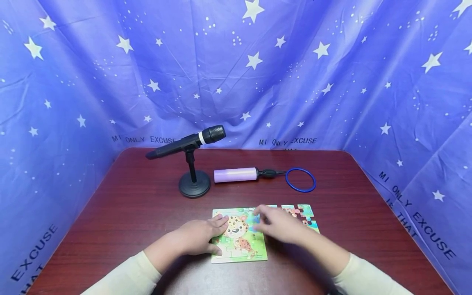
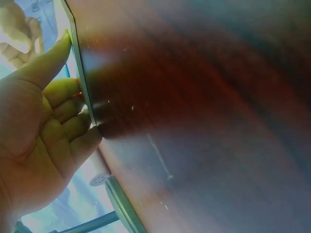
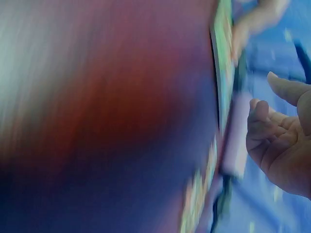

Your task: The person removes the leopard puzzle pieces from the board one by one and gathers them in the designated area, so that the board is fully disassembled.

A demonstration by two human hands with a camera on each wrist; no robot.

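Note:
A jigsaw puzzle board (image 1: 260, 250) with a cartoon leopard lies at the front middle of the table in the head view. Across its left side rests my left hand (image 1: 195, 237), fingers laid on the picture and thumb near the lower left corner. My right hand (image 1: 285, 225) hovers around the board's upper right edge with bent fingers. In the right wrist view, the thumb of that right hand (image 3: 284, 141) stands apart from the fingers, and nothing shows between them. Loose puzzle pieces (image 1: 305, 210) lie right of the board, partly hidden by the right hand and forearm.
Behind the board lies a purple hand pump (image 1: 236, 175), its black nozzle reaching a blue ring (image 1: 300, 191). A black microphone (image 1: 173, 147) leans on a round-based stand (image 1: 194, 186) at the back left. Blue star-patterned cloth (image 1: 236, 82) surrounds the dark red table (image 1: 129, 196).

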